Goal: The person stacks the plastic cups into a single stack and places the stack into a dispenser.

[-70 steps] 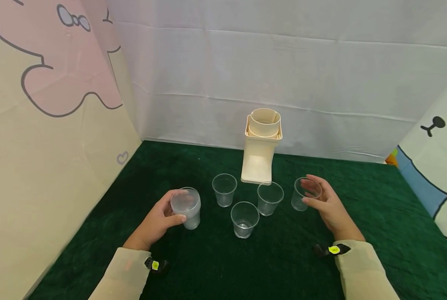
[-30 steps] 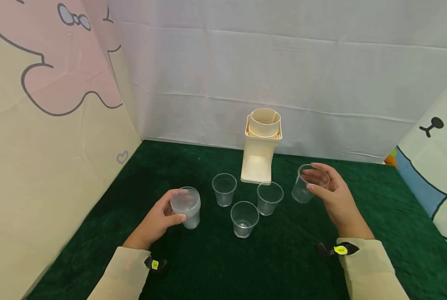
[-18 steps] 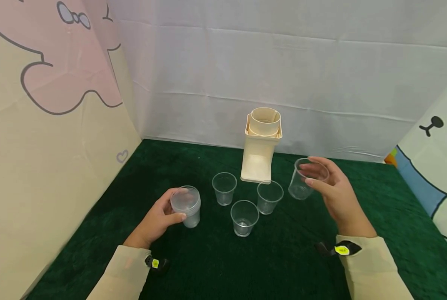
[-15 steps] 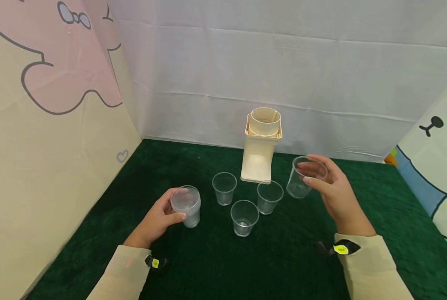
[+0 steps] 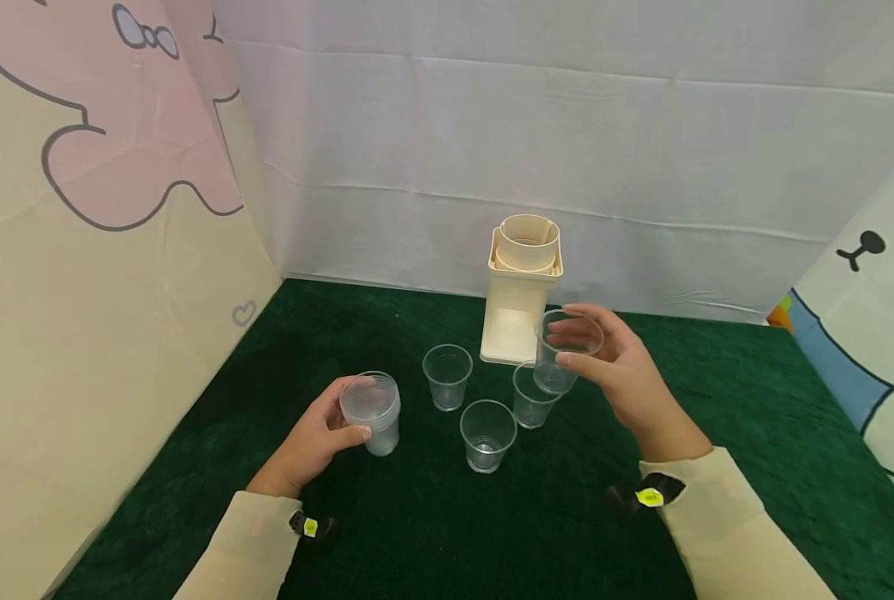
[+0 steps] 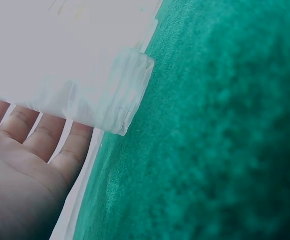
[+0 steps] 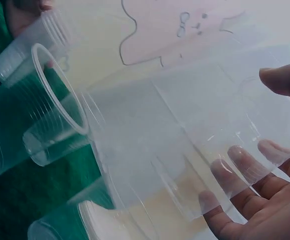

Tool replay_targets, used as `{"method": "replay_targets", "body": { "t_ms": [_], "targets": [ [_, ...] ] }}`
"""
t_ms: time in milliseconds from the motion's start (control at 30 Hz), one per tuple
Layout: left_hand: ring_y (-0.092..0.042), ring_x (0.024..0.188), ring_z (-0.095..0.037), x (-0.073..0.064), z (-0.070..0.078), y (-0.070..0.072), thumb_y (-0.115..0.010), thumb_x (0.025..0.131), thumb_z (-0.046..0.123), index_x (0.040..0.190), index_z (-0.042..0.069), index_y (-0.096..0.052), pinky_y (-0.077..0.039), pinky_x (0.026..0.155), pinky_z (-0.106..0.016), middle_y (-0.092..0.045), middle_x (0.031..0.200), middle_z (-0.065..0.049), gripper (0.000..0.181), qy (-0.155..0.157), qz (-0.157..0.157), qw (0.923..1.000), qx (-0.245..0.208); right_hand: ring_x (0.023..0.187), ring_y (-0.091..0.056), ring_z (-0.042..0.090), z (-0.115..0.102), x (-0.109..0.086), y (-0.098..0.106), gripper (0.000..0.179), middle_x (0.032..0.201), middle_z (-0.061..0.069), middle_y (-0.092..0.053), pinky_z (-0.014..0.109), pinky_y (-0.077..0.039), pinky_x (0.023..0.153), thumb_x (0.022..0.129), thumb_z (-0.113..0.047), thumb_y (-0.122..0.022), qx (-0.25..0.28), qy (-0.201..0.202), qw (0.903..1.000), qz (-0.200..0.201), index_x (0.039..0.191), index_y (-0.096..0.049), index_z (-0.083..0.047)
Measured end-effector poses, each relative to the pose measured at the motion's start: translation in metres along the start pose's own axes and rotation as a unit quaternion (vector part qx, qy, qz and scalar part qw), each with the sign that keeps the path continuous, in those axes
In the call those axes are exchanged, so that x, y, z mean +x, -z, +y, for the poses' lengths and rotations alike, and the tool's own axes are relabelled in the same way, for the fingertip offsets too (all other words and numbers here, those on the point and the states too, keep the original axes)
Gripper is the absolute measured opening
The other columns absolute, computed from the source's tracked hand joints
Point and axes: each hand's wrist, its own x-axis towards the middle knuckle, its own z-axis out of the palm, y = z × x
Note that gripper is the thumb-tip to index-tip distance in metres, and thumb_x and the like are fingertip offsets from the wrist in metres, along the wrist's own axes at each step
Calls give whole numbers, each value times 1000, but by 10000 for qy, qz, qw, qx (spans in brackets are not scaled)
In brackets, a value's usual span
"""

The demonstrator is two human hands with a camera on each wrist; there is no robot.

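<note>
My left hand grips a stack of nested clear plastic cups standing upright on the green cloth. In the left wrist view the fingers curve around the side of the stack. My right hand holds a single clear plastic cup by its side, thumb near and fingertips far. That cup, tilted slightly, overlaps the rightmost standing cup in the head view. Two more clear cups, one at the back left and one nearer, stand upright between the hands. The right wrist view shows the held cup large and close.
Behind the cups stands a cream plastic holder with a round open tube on top and a flat foot. A white cloth wall closes off the back of the green cloth; printed sheets hang at both sides.
My right hand first lifts its cup off the cloth and back, then carries it left until it overlaps the rightmost standing cup. The left hand stays on the stack.
</note>
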Motion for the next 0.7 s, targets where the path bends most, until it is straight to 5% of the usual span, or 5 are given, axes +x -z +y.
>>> {"method": "replay_targets", "body": {
  "t_ms": [700],
  "targets": [
    [-54,127,-25,0,1,-1,-67,94,4,150,7,-40,-46,104,-25,-48,145,-17,62,79,59,9999,41,127,-54,40,-11,22,-57,60,138,22,-57,42,-50,104,92,1,-69,680,329,9942,-764,146,-45,-5]
  ]
}}
